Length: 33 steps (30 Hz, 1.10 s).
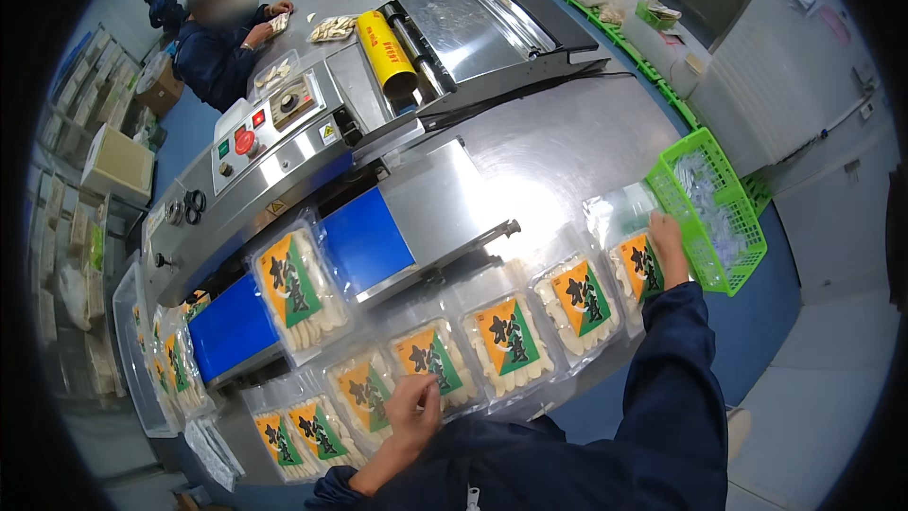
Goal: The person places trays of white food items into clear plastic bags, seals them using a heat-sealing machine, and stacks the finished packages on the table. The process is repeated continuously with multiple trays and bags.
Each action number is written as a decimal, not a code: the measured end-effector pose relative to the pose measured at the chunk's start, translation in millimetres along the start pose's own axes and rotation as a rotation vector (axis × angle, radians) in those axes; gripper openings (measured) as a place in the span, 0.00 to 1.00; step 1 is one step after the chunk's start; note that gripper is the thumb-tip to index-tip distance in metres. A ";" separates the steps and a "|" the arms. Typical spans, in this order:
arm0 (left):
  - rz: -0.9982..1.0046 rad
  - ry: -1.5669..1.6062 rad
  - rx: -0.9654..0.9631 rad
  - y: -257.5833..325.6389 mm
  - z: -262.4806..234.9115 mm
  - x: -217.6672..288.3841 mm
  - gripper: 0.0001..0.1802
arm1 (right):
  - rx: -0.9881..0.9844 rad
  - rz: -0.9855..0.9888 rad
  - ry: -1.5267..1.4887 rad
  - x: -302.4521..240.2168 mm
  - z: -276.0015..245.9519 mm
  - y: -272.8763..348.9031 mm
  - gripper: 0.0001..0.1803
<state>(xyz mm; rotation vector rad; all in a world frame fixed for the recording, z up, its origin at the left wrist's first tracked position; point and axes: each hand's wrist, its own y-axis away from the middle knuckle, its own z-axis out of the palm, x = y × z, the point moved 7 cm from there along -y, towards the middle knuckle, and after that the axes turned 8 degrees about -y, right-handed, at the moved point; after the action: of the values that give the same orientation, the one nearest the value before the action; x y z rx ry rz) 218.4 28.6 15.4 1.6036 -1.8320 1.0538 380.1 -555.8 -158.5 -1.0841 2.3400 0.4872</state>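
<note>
While a row of clear plastic pouches fans along the near edge of the steel table (pixel 577 132), a worker in a dark blue jacket tends both ends of it. The left hand (pixel 413 409), fingers curled with the tips pinched together, touches the lower edge of a pouch near the middle of the row (pixel 430 358). The right hand (pixel 668 248) lies on the pouch at the right end (pixel 636 270), fingers extended flat along its side, just beside a green plastic basket (pixel 733 255) that hangs off the table's right edge and holds small clear sachets.

Each pouch holds pale sliced pieces behind an orange and green label. They look light and flexible, the glossy film probably slick, the contents likely easy to crush if squeezed. The empty film margins at the top and sides seem the safest places to take hold.

One more pouch (pixel 301 289) rests on the blue conveyor belt (pixel 364 241) of the sealing machine behind the row. At the far left corner, another person's hands (pixel 260 28) work over trays.
</note>
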 end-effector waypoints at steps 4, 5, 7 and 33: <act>0.045 -0.078 -0.021 -6.3 8.5 10.9 0.08 | -0.295 0.123 -0.490 -19.7 14.7 5.7 0.13; 0.044 -0.082 -0.028 -8.2 9.0 11.3 0.08 | -0.361 0.151 -0.550 -23.3 15.4 9.4 0.12; 0.034 -0.083 -0.031 -9.9 10.2 11.9 0.08 | -0.395 0.182 -0.582 -46.0 4.6 24.3 0.11; -0.676 0.847 0.050 -150.7 0.8 -47.9 0.09 | -0.639 -0.168 -0.890 -368.3 50.4 205.3 0.12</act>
<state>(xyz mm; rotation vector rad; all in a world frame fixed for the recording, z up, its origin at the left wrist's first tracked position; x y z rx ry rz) 374.4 54.4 12.8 1.3242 -0.6496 1.1758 437.6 -183.5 37.6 -1.0023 1.3173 1.3750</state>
